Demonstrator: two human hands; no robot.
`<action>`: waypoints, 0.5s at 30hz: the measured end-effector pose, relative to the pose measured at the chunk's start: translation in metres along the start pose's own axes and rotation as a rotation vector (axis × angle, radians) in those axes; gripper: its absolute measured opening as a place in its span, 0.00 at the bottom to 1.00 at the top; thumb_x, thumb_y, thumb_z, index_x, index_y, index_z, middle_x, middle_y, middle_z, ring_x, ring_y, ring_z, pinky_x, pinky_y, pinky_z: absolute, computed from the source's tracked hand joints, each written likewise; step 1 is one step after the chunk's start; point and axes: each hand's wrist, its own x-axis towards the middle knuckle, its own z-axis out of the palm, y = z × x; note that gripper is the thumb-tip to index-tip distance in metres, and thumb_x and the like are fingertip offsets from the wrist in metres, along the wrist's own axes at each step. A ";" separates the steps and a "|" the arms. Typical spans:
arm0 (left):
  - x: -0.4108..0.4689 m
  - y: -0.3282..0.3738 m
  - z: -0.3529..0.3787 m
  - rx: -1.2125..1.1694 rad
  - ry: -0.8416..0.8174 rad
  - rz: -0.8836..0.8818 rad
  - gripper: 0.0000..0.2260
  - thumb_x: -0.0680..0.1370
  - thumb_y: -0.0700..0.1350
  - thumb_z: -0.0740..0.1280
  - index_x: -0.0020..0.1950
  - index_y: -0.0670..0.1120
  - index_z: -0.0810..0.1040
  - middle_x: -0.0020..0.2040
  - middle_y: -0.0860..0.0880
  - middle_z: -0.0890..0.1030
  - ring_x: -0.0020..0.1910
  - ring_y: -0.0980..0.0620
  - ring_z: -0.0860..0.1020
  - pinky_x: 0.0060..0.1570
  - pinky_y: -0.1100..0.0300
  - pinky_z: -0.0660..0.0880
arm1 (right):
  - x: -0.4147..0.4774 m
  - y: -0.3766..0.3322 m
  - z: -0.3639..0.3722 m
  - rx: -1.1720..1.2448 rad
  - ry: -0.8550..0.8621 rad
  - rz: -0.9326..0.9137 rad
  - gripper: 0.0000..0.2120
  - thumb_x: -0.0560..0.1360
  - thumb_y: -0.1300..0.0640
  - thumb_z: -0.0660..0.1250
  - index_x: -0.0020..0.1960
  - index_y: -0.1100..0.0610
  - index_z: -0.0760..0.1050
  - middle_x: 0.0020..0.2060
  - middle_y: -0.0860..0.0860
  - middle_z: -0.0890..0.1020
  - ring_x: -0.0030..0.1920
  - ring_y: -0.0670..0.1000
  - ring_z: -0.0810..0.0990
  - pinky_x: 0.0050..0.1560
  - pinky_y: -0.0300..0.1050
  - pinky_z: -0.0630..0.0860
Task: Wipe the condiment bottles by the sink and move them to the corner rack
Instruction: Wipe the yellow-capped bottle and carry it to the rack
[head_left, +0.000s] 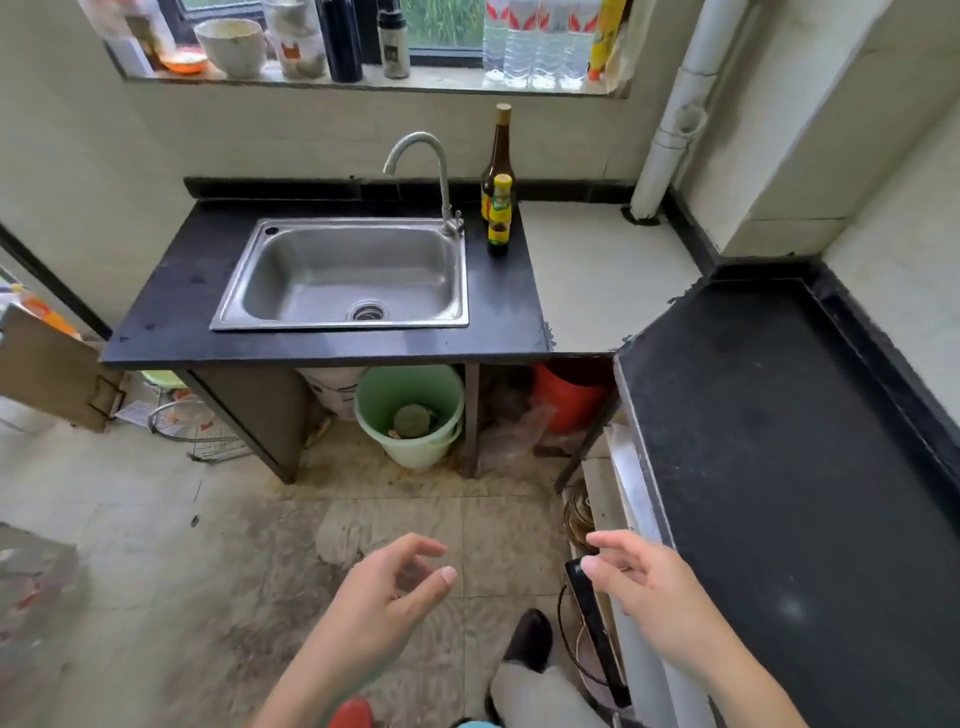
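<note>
Two condiment bottles stand on the black counter just right of the steel sink (343, 273). The tall dark bottle (500, 150) with a tan cap is at the back by the wall. In front of it stands a small yellow-capped bottle (500, 218) with a yellow and green label. My left hand (387, 592) and my right hand (641, 577) hover low over the floor, far in front of the counter, both with fingers apart and holding nothing. No cloth and no corner rack are in sight.
A curved faucet (431, 166) rises behind the sink. The windowsill (363, 80) holds bowls, jars and several bottles. A second black counter (779, 467) runs along the right. Under the sink counter sit a green bucket (410, 410) and an orange bucket (569, 395). A wire rack (208, 431) lies on the floor at left.
</note>
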 end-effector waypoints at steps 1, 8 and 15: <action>0.012 0.000 -0.006 -0.014 0.014 -0.017 0.05 0.75 0.53 0.69 0.50 0.56 0.79 0.43 0.49 0.84 0.43 0.57 0.81 0.47 0.61 0.78 | 0.015 -0.005 -0.002 0.000 -0.008 0.000 0.13 0.73 0.45 0.70 0.57 0.42 0.77 0.46 0.44 0.85 0.48 0.43 0.83 0.54 0.47 0.78; 0.131 0.037 -0.045 -0.136 0.094 -0.064 0.07 0.75 0.53 0.69 0.51 0.55 0.79 0.44 0.51 0.83 0.46 0.54 0.80 0.48 0.55 0.77 | 0.157 -0.060 -0.033 -0.013 -0.054 -0.062 0.12 0.75 0.48 0.69 0.58 0.45 0.77 0.47 0.46 0.84 0.49 0.45 0.82 0.52 0.44 0.78; 0.230 0.081 -0.087 -0.165 0.198 -0.074 0.06 0.72 0.56 0.70 0.47 0.58 0.81 0.44 0.50 0.85 0.45 0.56 0.81 0.46 0.59 0.76 | 0.286 -0.154 -0.067 0.031 -0.064 -0.155 0.11 0.76 0.50 0.68 0.58 0.48 0.77 0.46 0.45 0.84 0.48 0.46 0.83 0.49 0.44 0.79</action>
